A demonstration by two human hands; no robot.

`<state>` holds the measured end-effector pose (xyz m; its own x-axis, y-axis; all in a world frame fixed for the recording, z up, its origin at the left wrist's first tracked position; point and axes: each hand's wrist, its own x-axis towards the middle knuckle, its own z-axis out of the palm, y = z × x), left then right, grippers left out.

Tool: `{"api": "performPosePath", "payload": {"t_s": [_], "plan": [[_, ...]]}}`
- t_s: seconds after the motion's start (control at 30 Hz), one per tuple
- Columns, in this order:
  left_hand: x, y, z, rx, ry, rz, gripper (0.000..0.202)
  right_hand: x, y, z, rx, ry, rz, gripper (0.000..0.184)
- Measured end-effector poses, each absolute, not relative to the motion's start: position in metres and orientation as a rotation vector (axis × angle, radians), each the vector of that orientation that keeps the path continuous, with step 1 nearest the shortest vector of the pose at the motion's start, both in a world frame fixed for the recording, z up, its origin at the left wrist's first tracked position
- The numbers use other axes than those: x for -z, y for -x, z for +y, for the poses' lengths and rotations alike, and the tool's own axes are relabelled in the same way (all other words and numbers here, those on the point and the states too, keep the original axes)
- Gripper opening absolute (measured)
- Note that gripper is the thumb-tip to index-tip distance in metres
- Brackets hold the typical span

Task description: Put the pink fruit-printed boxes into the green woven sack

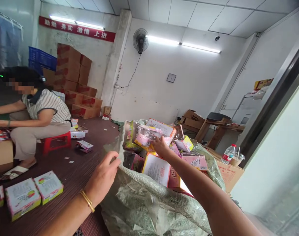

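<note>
Gripping the rim of the woven sack (149, 203) at its 9 o'clock edge, the left hand (102, 178) has its fingers curled over the fabric. Farther in, the right hand (161, 147) reaches among the pink boxes (156, 168) heaped in the sack's mouth; its fingers close on a clear-wrapped pack (146, 137) at 12 o'clock. Beyond, at 10 o'clock, a seated person (38, 114) works beside stacked cartons (73, 78).

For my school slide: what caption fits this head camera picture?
Left hand grips woven sack rim; right hand reaches among pink boxes.
</note>
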<state>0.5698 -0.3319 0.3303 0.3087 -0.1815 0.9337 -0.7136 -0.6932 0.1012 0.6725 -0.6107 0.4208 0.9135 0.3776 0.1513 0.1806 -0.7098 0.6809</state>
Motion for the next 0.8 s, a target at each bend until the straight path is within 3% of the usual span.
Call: {"api": "performPosePath", "payload": {"t_s": [0.13, 0.27, 0.4, 0.6, 0.8], "plan": [[-0.319, -0.559, -0.326, -1.283, -2.134, -0.841, 0.025, -0.424, -0.653, -0.611, -0.272, -2.451, 0.464, 0.053], [-0.313, -0.554, -0.327, -1.256, -2.145, -0.810, 0.025, -0.430, -0.613, -0.596, -0.100, -2.624, 0.544, 0.024], [-0.310, -0.549, -0.328, -1.195, -2.158, -0.819, 0.026, -0.435, -0.588, -0.573, -0.166, -2.689, 0.401, 0.029], [-0.296, -0.547, -0.314, -1.156, -2.273, -0.702, 0.028, -0.422, -0.537, -0.517, -0.538, -2.628, 0.361, 0.031], [-0.249, -0.479, -0.281, -1.018, -2.322, -0.472, 0.035, -0.330, -0.425, -0.429, -1.388, -2.693, 1.441, 0.018]]}}
